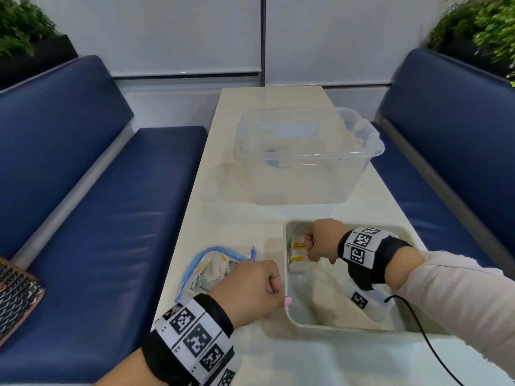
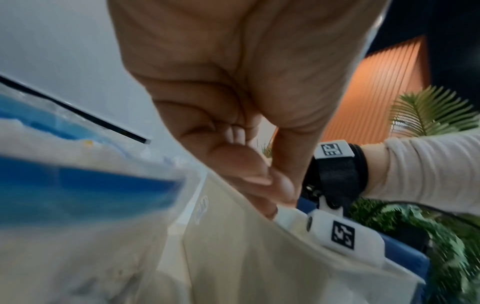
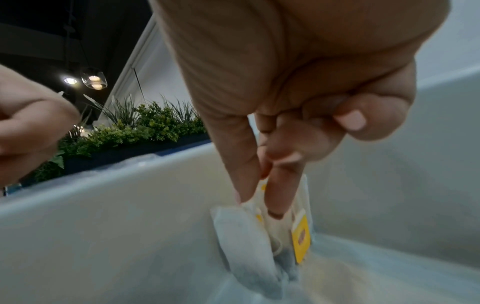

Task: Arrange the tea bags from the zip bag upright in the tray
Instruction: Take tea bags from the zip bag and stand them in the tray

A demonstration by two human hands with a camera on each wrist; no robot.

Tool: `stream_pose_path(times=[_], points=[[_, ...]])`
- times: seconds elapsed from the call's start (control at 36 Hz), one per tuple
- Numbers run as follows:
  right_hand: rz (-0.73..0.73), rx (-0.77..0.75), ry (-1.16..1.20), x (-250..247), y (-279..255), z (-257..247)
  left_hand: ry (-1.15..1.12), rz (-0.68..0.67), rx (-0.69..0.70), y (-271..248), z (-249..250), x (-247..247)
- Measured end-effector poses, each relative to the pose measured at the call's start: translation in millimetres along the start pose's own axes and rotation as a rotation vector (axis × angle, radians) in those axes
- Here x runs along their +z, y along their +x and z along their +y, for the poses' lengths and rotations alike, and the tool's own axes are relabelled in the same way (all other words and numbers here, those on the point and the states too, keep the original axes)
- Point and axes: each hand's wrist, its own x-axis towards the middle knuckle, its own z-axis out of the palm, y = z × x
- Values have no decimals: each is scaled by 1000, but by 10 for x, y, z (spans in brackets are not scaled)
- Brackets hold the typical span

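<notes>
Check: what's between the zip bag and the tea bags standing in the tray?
Head view: a strip of bare table, then the tray left wall. The tea bags stand against that wall; the zip bag lies outside it.

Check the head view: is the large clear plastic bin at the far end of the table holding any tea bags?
No, the large clear plastic bin looks empty; the tea bags stand in the white tray.
</notes>
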Motion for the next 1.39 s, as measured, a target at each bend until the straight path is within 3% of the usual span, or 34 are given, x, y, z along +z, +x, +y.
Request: stream_pose_path(times=[0.14,0.25,0.44,0.58,0.72,0.97,1.39], points=[[100,-57,-1,-155,-62,-55,-3,189,-27,-40,-172,-344],[172,-101,45,-285,-116,-170,289,293,-89,-84,-362,-619],[234,-225,50,-387,-268,-479,518,217,-267,-89,-535,-614],[232,-284,56,-351,-335,-658,604,222,-292,-52,-545,-507],[225,-322,65,-302,-371,-771,629,288,-297,-22,-583,-471],[217,-325,111,-238,-420,-862,684,242,-299,-16,-554,-434],[190,-329,125,-213,-460,-909,427,285,-274,-91,-641,-544]])
